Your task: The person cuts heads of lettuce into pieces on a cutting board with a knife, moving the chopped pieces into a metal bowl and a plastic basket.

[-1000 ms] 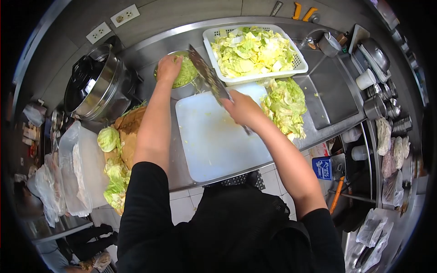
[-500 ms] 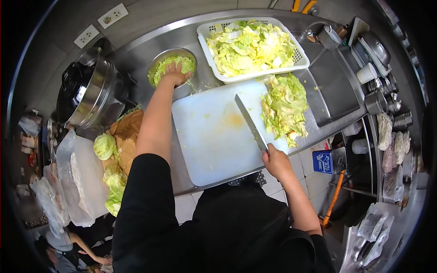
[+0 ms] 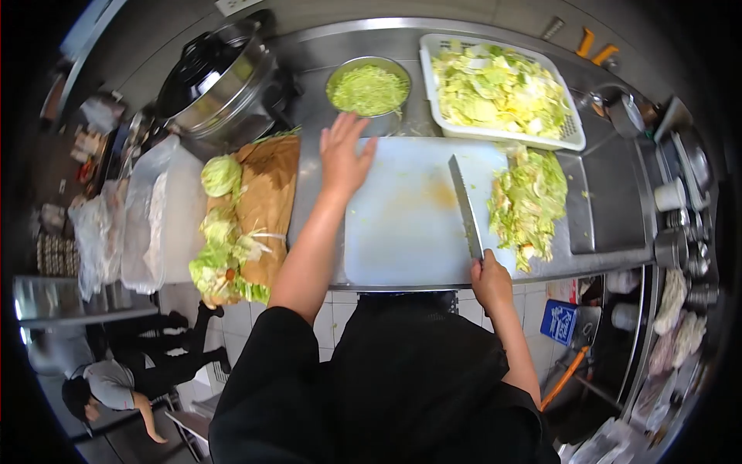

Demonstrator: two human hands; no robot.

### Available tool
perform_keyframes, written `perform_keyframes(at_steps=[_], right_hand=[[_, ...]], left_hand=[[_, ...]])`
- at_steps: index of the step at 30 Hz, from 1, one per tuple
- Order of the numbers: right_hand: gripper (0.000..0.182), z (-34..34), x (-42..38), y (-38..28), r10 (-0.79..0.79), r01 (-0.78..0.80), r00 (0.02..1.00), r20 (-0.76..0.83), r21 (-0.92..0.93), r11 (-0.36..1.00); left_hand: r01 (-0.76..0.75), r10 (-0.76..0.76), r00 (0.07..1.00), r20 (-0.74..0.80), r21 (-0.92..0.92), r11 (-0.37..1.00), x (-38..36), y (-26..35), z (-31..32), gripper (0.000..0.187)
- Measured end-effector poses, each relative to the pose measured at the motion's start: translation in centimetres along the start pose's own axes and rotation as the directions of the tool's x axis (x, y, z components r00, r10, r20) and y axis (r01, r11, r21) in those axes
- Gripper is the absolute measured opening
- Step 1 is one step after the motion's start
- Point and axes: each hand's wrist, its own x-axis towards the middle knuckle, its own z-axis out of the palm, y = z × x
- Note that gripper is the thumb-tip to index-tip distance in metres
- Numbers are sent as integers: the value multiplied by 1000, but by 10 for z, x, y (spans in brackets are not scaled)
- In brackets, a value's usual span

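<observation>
My left hand [image 3: 345, 155] is open with fingers spread, just in front of a steel bowl [image 3: 383, 124] and over the left edge of the cutting board [image 3: 402, 240]. Finely shredded cabbage [image 3: 369, 89] fills that bowl. In my right hand [image 3: 491, 282] is the handle of a knife [image 3: 467, 203], its long blade lying along the right part of the white board and pointing away from me. A pile of loose cabbage leaves [image 3: 529, 203] rests right of the blade, partly on the board.
Behind the board stands a white perforated basket [image 3: 506, 138] of chopped leaves. A sink [image 3: 610, 201] lies to the right. On the left are whole cabbage heads [image 3: 222, 176], brown paper [image 3: 267, 185], a plastic tub [image 3: 182, 224] and a large steel pot [image 3: 224, 97]. Another person [image 3: 116, 383] is at lower left.
My left hand has come out of the bowl of shredded cabbage and back toward me. The knife stays in my right hand. The whole view has shifted and turned.
</observation>
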Motion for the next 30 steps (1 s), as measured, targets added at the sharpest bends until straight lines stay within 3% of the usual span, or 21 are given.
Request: perform_keyframes(at_steps=[2,3,5,6,7,8,10,11,13,17,19,20,23,25,26,28,29,30], right_hand=[[23,1,0,3,-34,34,999,13,11,999],[22,-1,0,4,-41,41,999,6,14,999],[21,-1,2,7,-48,48,999,2,22,999],[22,0,2,8,-53,53,999,6,30,998],[22,0,2,10,-58,58,998,10,36,998],[22,0,2,10,-62,62,998,17,36,997],[21,-2,3,8,-60,59,998,28,40,997],[21,-2,3,7,-63,62,998,27,38,997],[20,-3,4,8,-72,71,997,27,38,997],[20,-3,5,8,-96,96,995,25,2,995],[20,-2,4,8,-92,91,996,17,29,995],[20,-3,2,7,-88,88,996,13,33,996],[21,-6,2,5,-90,90,996,5,18,996],[22,-2,3,8,-83,83,996,28,11,997],[22,0,3,8,-74,74,997,20,11,997],[23,2,3,9,-90,90,996,-9,34,995],[23,1,2,8,-66,66,998,-18,33,997],[23,-1,3,6,-65,65,998,3,37,997]], left_hand=[[50,-42,996,-83,103,993,-11,-42,-37,32],[167,-147,974,-171,113,979,-12,-75,-56,25],[341,-272,915,-298,210,916,-9,-125,-114,32],[462,-363,879,-311,358,811,-8,-146,-141,42],[676,-590,736,-332,406,615,-2,-166,-161,62],[680,-594,732,-334,409,608,-1,-202,-168,62],[841,-850,470,-238,413,349,-11,-270,-164,90],[843,-850,468,-241,411,347,-12,-269,-165,90],[881,-918,361,-163,384,278,-7,-259,-161,106],[860,-896,424,-137,372,350,-1,-241,-167,108],[808,-834,525,-166,404,429,4,-239,-169,102],[805,-831,531,-165,405,434,4,-237,-170,102],[775,-785,608,-116,302,555,9,-238,-171,94],[582,-580,813,-49,100,807,5,-219,-172,83],[528,-528,849,3,-14,849,3,-188,-172,77],[452,-428,892,147,-254,855,-1,-115,-159,61],[455,-385,890,244,-431,779,-3,-61,-154,63],[382,-255,919,299,-525,761,-12,-64,-130,68]])
